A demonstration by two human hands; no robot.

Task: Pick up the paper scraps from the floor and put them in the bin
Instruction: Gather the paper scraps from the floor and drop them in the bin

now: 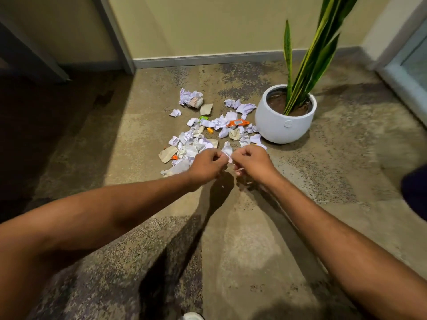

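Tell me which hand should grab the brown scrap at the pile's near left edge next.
Left. The left hand is nearest the brown scrap; the right hand lies further off, toward the plant pot. Both pinch a white scrap, which the right could keep.

White scraps (209, 125), mottled tan carpet (231, 239)

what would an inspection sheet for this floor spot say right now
surface: mottled brown carpet, shadowed at the left
job's things: crumpled white scraps strewn left of the pot; one scrap held between the hands
clutter: orange wrapper and tan card pieces among the scraps
grippers: left hand and right hand both pinch the scrap
cables: nothing seen
surroundings: the white pot holds a tall plant; cream wall behind; glass door at the right
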